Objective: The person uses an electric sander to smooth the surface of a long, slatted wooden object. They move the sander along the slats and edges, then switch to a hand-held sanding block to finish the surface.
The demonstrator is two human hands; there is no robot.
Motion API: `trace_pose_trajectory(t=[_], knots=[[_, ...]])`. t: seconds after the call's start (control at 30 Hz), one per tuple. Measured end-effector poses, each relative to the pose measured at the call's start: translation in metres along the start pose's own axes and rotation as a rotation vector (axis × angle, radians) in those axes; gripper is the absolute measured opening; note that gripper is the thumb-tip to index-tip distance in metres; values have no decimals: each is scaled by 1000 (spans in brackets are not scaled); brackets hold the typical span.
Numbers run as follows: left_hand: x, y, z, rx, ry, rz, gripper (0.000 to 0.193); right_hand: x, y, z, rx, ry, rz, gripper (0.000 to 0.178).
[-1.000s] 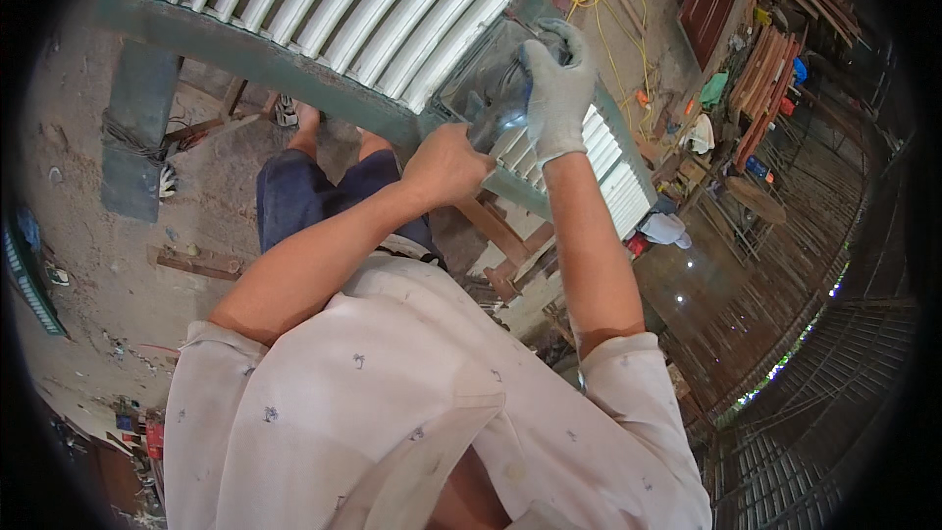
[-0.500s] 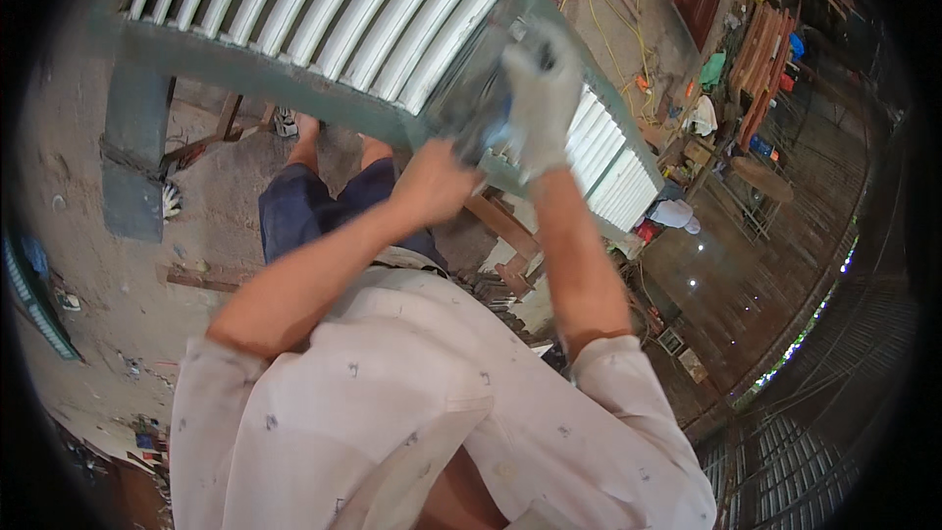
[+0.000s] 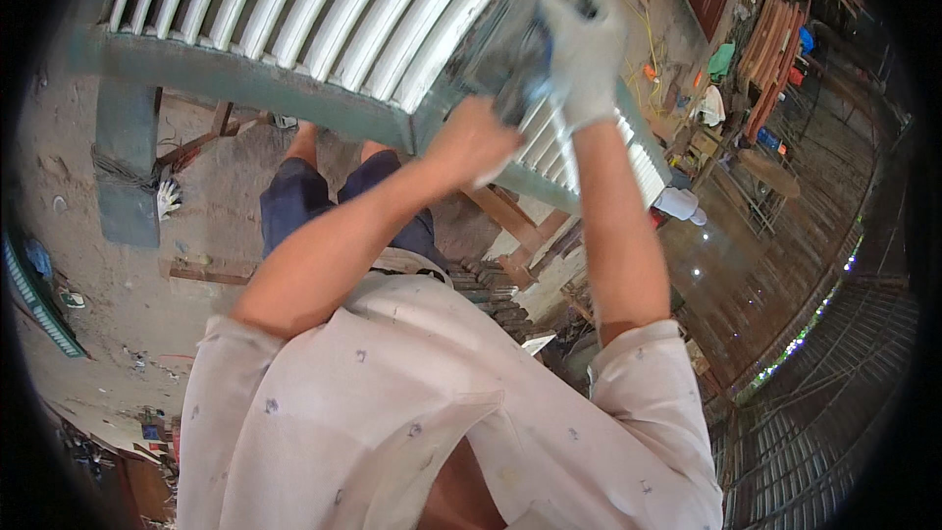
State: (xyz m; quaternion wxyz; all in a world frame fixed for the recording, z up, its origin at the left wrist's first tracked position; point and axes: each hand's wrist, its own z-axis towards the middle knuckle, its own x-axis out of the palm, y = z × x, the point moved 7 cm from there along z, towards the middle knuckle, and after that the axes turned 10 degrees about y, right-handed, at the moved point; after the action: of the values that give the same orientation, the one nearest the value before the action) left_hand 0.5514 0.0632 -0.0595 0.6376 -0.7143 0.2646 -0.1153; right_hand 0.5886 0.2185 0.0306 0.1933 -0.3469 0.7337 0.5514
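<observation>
Bare left hand [image 3: 475,143], gloved right hand [image 3: 589,54] curling at blurred dark object [image 3: 510,69], grip unclear; seeming stiff, probably needing two-ended hold.

Single wide fisheye view from the wearer's head, facing steeply down, shirt [image 3: 343,402] very near across the bottom, left hand [image 3: 476,142] and right hand [image 3: 589,59] farther out above centre, floor [image 3: 211,201] beyond

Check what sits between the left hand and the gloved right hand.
In the head view, a dark, motion-blurred item lies between the left hand and right hand; its kind is unclear.
</observation>
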Motion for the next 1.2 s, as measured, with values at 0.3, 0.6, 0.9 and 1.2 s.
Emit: trace_pose_trajectory(t=[0.3,0.6,0.9,1.2], knots=[[23,-4,-22,-377,-159,-582,42,-7,-8,-23,-57,72,-68,41],[42,-24,-77,-117,-78,-148,28,10,-14,-86,-93,75,-193,45],[29,1,0,-384,-159,-460,35,-18,-14,2,-63,84,-20,40],[31,-16,-46,-179,-98,-322,26,-5,-7,-51,-6,7,-208,41]])
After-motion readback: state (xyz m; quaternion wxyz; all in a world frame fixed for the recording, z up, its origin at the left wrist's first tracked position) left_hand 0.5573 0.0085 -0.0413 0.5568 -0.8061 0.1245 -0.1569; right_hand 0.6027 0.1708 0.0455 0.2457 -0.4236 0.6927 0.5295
